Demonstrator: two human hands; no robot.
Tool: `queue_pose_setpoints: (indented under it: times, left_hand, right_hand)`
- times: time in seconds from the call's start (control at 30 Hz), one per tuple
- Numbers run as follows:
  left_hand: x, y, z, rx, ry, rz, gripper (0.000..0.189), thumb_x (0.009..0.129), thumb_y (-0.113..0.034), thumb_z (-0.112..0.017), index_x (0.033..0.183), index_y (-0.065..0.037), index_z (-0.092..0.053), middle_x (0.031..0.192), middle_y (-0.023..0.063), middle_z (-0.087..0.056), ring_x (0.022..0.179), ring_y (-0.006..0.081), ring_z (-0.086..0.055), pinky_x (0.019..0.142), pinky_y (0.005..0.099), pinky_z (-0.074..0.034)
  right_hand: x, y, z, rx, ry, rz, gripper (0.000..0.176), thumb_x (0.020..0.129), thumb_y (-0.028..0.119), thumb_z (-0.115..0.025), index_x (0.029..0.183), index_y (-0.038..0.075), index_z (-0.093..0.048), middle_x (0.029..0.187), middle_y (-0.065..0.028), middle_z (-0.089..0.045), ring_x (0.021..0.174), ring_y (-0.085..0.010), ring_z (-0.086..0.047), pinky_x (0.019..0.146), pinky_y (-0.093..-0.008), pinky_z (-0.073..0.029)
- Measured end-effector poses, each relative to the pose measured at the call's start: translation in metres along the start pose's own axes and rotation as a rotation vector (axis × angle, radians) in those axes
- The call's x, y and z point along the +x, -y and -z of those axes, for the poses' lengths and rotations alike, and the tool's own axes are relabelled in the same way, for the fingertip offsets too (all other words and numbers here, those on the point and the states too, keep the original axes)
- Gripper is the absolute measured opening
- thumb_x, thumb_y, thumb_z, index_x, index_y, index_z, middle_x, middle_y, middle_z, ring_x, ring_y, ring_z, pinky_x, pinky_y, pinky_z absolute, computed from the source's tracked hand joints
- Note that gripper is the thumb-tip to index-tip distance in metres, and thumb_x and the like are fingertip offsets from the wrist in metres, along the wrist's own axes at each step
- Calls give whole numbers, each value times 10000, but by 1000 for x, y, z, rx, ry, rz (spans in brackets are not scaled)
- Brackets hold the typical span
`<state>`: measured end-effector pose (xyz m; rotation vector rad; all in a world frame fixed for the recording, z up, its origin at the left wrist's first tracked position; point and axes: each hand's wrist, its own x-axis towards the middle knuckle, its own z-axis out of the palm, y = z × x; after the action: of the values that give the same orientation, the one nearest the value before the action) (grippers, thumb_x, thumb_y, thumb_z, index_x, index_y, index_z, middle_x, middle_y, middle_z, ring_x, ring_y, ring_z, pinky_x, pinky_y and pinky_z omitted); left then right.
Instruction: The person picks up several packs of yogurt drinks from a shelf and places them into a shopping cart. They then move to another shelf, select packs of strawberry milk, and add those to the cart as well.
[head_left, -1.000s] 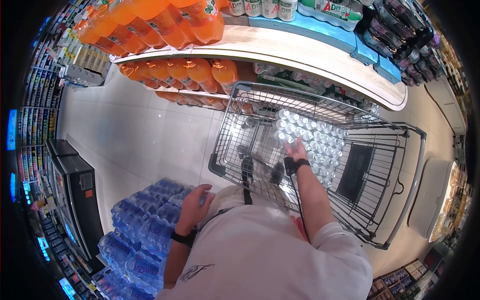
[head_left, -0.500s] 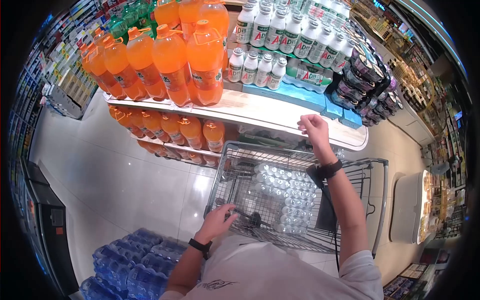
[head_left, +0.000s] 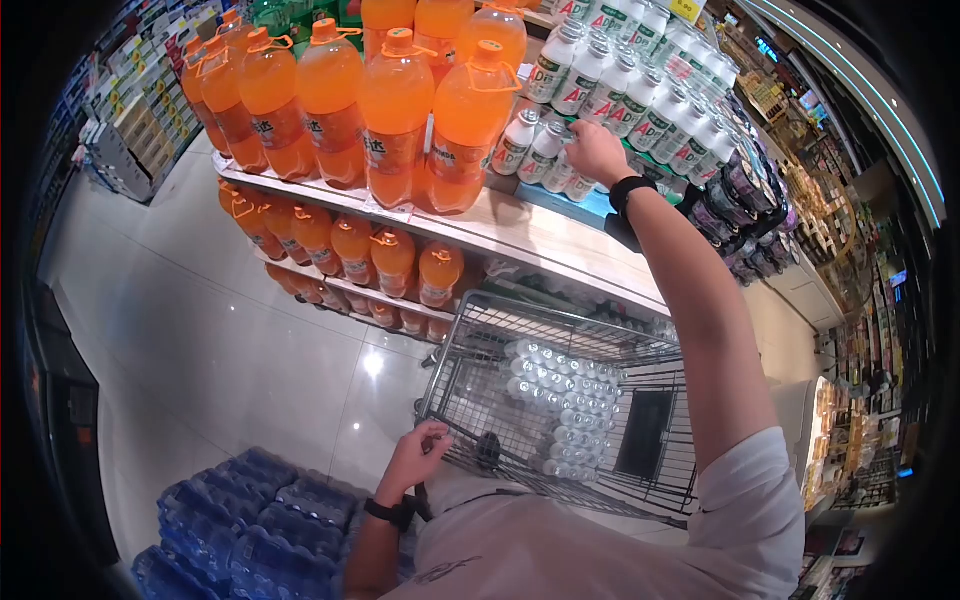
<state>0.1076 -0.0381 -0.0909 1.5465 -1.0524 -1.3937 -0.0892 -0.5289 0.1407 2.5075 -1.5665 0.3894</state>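
My right hand [head_left: 597, 152] is stretched out over the upper shelf. Its bent fingers close around the top of a small white bottle [head_left: 578, 184] at the right end of a short front row, and they partly cover it. More white bottles [head_left: 518, 143] with green and red lettering stand beside and behind it. My left hand [head_left: 416, 456] hangs low with loosely curled fingers, slightly apart and with nothing seen in them. It is near the left rim of a metal shopping cart [head_left: 565, 322]. Inside the cart lie packs of silver-topped cans or bottles [head_left: 575, 400].
Large orange soda bottles [head_left: 390, 130] crowd the shelf's left side, with smaller ones [head_left: 352, 250] below. Blue-wrapped bottle packs [head_left: 250, 520] are stacked on the floor at lower left. Dark round-lidded packs [head_left: 755, 190] stand right of the white bottles.
My right hand has gone from above the shelf's front edge up and forward to the white bottles. My left hand has drawn slightly back and its fingers have curled more. The view has shifted.
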Motion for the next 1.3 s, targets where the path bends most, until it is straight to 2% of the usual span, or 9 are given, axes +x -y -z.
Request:
queue_pose_setpoints:
  times: [0.1,0.33,0.47,0.57,0.7,0.8,1.0,1.17,1.3]
  left_hand:
    - [-12,9,16,20,-103,2,299,950,-180,-681,1172,12,-626,1022,106,-706,890,142,-663,784,290,-535]
    - [-25,35,25,-51,-234,50,328,921,-222,-708,1142,11,-642,994,104,-715,846,159,-674,744,291,-540]
    - [-25,24,21,27,-246,8,289,946,-203,-685,1132,13,-641,961,85,-707,861,142,-669,757,290,-533]
    - [-24,14,19,1,-227,-9,339,924,-237,-705,1137,19,-639,991,122,-714,859,182,-689,760,309,-548]
    - [-27,9,19,20,-248,-18,312,930,-222,-696,1129,13,-641,978,109,-712,850,172,-681,748,302,-538]
    - [-34,19,18,69,-267,-42,259,945,-185,-680,1120,3,-642,963,73,-701,827,130,-653,732,280,-520]
    - [-39,26,13,40,-262,29,296,921,-213,-693,1113,8,-655,974,108,-730,816,174,-681,688,294,-503]
    - [-31,26,2,43,-202,38,298,923,-211,-693,1118,9,-649,964,100,-725,834,164,-676,696,290,-500]
    - [-20,18,-8,61,-129,27,293,929,-206,-689,1126,6,-645,971,97,-721,846,159,-673,733,289,-505]
  right_hand:
    - [2,-1,-1,-135,37,58,347,837,246,-630,1131,67,-666,1124,-165,-675,1034,-358,-648,872,-466,-524]
    - [-1,6,11,-134,28,152,190,798,226,-624,805,48,-690,881,-166,-699,861,-370,-679,799,-493,-532]
    - [-15,15,17,-237,2,256,205,799,223,-630,768,25,-676,859,-178,-689,840,-356,-673,764,-479,-520]
    - [-24,12,11,-202,-124,360,192,794,202,-631,742,21,-668,842,-166,-681,870,-348,-660,796,-475,-510]
    - [-41,8,17,-162,-91,312,173,782,183,-633,715,27,-664,835,-164,-675,880,-352,-648,812,-469,-501]
    - [-60,-7,23,-80,-61,301,197,779,196,-622,719,13,-669,748,-199,-664,748,-399,-654,690,-506,-519]
    - [-142,-5,41,57,137,259,171,780,155,-623,768,-13,-658,809,-184,-664,781,-389,-644,701,-472,-516]
    - [-237,2,37,188,148,419,153,789,97,-633,668,22,-575,722,-133,-589,742,-334,-579,710,-437,-462]
    - [-309,17,0,246,153,487,120,752,97,-650,686,48,-562,742,-95,-561,770,-281,-555,755,-392,-422]
